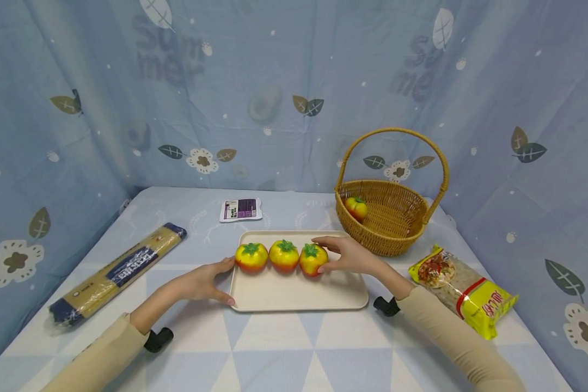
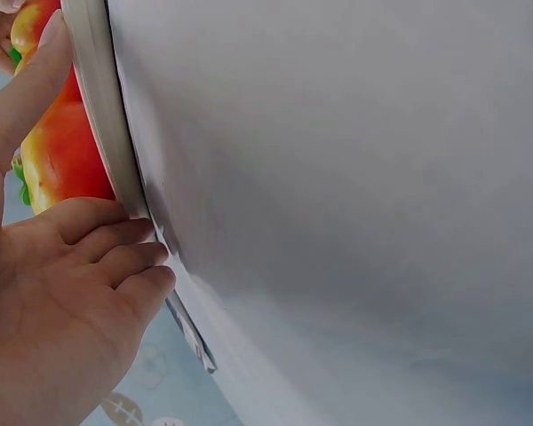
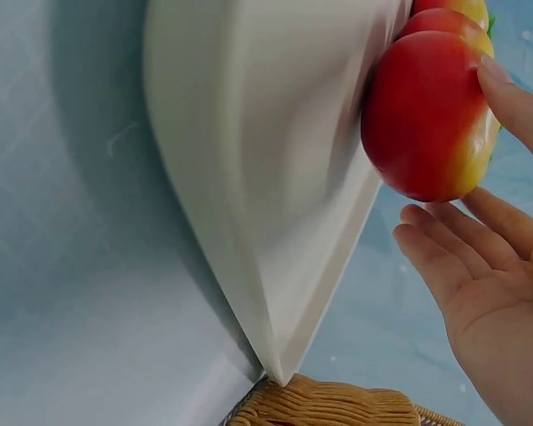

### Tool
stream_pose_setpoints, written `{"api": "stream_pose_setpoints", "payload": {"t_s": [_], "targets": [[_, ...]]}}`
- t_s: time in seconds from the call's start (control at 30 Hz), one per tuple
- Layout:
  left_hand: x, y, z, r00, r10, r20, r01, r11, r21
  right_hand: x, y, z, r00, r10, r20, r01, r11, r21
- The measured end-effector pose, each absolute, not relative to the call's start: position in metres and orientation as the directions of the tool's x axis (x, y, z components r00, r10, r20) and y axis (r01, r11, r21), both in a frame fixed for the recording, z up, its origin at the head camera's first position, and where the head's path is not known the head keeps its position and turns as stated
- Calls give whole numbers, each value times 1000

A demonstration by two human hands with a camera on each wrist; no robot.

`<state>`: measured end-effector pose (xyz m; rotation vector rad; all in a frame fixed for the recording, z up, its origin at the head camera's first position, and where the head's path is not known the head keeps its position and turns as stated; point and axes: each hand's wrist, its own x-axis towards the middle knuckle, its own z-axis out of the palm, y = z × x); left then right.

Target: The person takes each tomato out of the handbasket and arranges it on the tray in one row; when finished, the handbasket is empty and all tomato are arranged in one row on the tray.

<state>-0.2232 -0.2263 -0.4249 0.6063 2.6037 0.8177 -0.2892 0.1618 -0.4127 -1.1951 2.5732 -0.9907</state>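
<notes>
Three yellow-red tomatoes with green leafy tops stand in a row on a cream rectangular tray (image 1: 294,294): a left one (image 1: 251,257), a middle one (image 1: 283,256) and a right one (image 1: 312,259). My right hand (image 1: 348,256) holds the right tomato between thumb and fingers; the right wrist view shows the thumb on its side (image 3: 426,115). At the tray's left edge, my left hand (image 1: 203,281) rests with fingers near the left tomato and thumb by the front corner. Its fingers look relaxed in the left wrist view.
Behind the tray's right end stands a wicker basket (image 1: 384,239) with a tall handle and one tomato (image 1: 356,208) inside. A yellow food bag (image 1: 463,288) lies at right, a long noodle pack (image 1: 120,275) at left. A small white-purple packet (image 1: 240,209) lies behind the tray.
</notes>
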Motion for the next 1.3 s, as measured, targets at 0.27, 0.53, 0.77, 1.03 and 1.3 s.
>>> {"api": "stream_pose_setpoints", "payload": {"t_s": [0.27, 0.53, 0.77, 1.03, 1.3], "targets": [[-222, -226, -424, -852, 486, -196, 289, 747, 599, -287, 164, -410, -673, -727, 138, -633, 469, -615], [-222, -226, -423, -848, 494, -191, 298, 743, 599, -286, 173, -401, -723, -676, 143, -606, 520, -602], [-221, -225, -422, -846, 500, -184, 310, 742, 594, -293, 179, -397, -741, -646, 183, -606, 526, -597], [-222, -225, -422, -847, 496, -192, 300, 744, 597, -302, 185, -392, -780, -600, 177, -564, 552, -614], [-221, -224, -422, -850, 486, -202, 285, 747, 600, -307, 192, -388, -822, -540, 184, -533, 611, -585]]}}
